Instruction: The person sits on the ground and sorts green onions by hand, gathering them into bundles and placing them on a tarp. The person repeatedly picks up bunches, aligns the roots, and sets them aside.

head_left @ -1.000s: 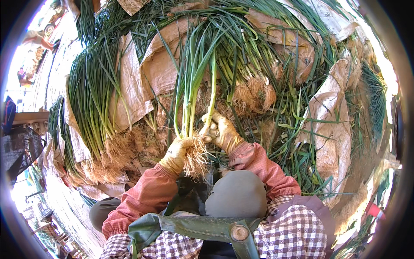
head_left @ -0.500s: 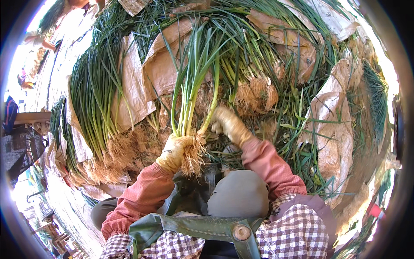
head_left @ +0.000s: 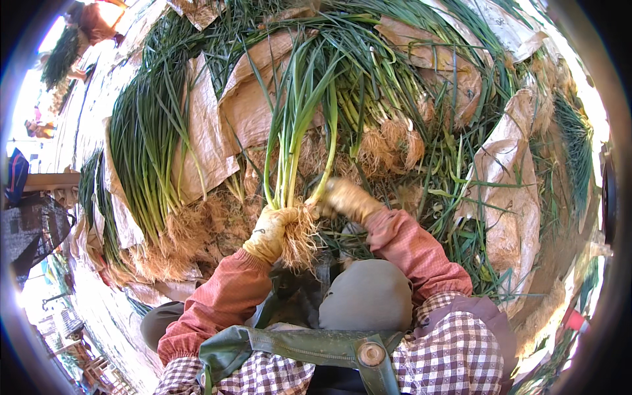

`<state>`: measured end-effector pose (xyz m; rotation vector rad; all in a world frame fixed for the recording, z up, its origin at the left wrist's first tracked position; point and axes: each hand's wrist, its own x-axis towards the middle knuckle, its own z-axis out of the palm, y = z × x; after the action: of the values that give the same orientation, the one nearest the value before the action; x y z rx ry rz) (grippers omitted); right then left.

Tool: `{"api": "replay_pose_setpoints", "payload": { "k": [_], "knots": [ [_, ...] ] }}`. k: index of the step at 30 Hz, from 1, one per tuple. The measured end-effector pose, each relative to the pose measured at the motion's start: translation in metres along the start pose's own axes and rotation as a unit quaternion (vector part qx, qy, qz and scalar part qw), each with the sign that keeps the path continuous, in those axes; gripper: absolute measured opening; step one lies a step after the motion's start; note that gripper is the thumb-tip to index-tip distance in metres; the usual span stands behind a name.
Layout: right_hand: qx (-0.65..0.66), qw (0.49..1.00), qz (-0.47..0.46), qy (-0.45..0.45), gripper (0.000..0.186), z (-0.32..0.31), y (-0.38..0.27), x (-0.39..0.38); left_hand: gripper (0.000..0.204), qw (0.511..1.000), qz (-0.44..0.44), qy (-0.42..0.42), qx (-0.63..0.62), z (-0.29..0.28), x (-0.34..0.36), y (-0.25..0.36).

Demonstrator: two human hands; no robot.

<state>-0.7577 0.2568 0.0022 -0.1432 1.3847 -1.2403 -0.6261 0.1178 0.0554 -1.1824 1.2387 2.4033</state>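
Note:
In a yellowish glove, my left hand [head_left: 268, 232] is closed round a small bunch of green onions [head_left: 289, 155], just above its pale hairy roots [head_left: 300, 238]. The stalks stand upright, their long green leaves fanning out at the top. One outer stalk leans off to the right. My gloved right hand [head_left: 351, 199] is beside the base of that stalk; motion blurs its fingers, so their grip does not show.
Larger heaps of green onions lie at the left [head_left: 148, 151] and beyond the bunch [head_left: 388, 85]. Tan woven sacking [head_left: 253, 99] lies among them. Loose leaves [head_left: 454, 197] and crumpled sacking [head_left: 503, 191] cover the right side. A person [head_left: 99, 23] shows at the far left.
My right hand has come down and slightly right, to the base of the outer stalk. My left hand keeps its hold on the bunch, shifted slightly right.

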Motion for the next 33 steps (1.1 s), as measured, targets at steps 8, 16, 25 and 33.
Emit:
{"api": "replay_pose_setpoints", "payload": {
  "k": [8, 16, 25, 33],
  "knots": [
    [-0.482, 0.812, -0.255, -0.209, 0.026, 0.03, 0.084, 0.037, 0.017, 0.998, -0.033, 0.043, -0.03, -0.005, 0.005, -0.023],
    [0.034, 0.988, -0.136, 0.064, 0.042, -0.016, 0.025, -0.011, 0.032, 0.993, -0.058, -0.011, -0.106, 0.005, 0.007, 0.017],
    [0.157, 0.977, -0.133, -0.062, 0.024, 0.026, 0.017, -0.009, 0.016, 0.998, -0.017, 0.049, -0.027, -0.007, 0.017, 0.003],
    [-0.388, 0.828, -0.398, 0.074, 0.011, 0.037, 0.023, -0.002, 0.018, 0.993, -0.113, 0.008, 0.015, -0.028, 0.047, 0.004]
  ]
}}
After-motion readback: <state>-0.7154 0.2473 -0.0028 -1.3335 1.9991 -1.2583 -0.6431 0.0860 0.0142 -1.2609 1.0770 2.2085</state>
